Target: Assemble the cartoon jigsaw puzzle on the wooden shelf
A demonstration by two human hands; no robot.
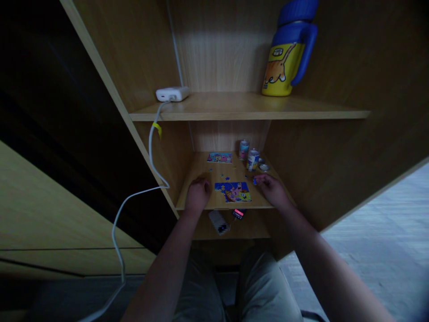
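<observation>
A partly joined jigsaw puzzle (238, 192) with cartoon figures lies near the front edge of the middle shelf. Its left side is ragged, and blue shows along the top. My right hand (273, 190), to the puzzle's right, pinches a small blue puzzle piece (254, 181). On the other side, my left hand (198, 195) rests on the shelf, its fingers curled closed; whatever may be inside is hidden. Several loose pieces (227, 178) are scattered behind the puzzle. Farther back lies a rectangular cartoon picture (219, 157), perhaps another puzzle.
Two printed cans (253, 160) and round metal lids (264, 167) stand behind my right hand. Overhead, the upper shelf (221, 107) carries a blue-and-yellow mug (281, 58) and a white charger (172, 94). Its cable (115, 223) hangs at left. Below are small devices (239, 213).
</observation>
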